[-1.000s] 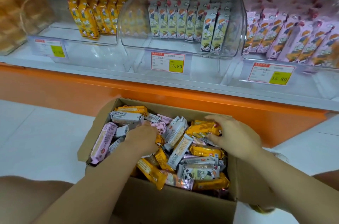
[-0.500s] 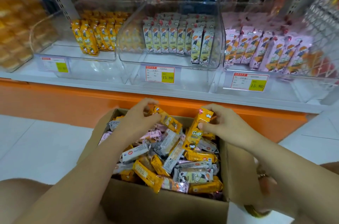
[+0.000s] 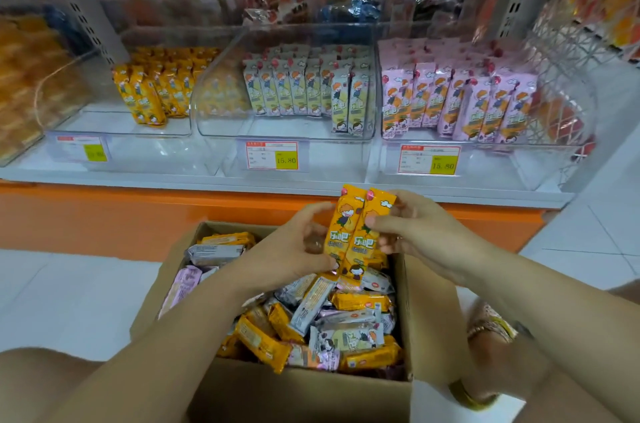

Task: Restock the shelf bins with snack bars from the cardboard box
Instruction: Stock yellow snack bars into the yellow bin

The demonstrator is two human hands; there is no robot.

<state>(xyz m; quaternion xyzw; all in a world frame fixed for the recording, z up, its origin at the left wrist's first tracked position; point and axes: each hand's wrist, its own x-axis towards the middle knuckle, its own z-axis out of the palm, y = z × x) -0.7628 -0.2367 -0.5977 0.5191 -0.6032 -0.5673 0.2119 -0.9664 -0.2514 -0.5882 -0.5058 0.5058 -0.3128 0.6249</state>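
Observation:
Two yellow snack bars (image 3: pixel 356 232) stand upright side by side above the open cardboard box (image 3: pixel 304 391). My left hand (image 3: pixel 291 249) pinches the left bar and my right hand (image 3: pixel 415 232) pinches the right one. The box holds several loose yellow, pink and pale green bars (image 3: pixel 322 322). On the shelf stand three clear bins: a yellow-bar bin (image 3: pixel 121 126) at left, a green-bar bin (image 3: pixel 287 135) in the middle and a pink-bar bin (image 3: pixel 485 142) at right.
Price tags (image 3: pixel 272 155) hang on the white shelf edge (image 3: pixel 277 180) above an orange base panel. A wire basket (image 3: pixel 571 83) sits at far right and orange packets fill a bin at far left. White tiled floor surrounds the box.
Both hands lifted out of the box, each with a yellow bar, and brought the two bars together upright. The camera tilted up toward the shelf.

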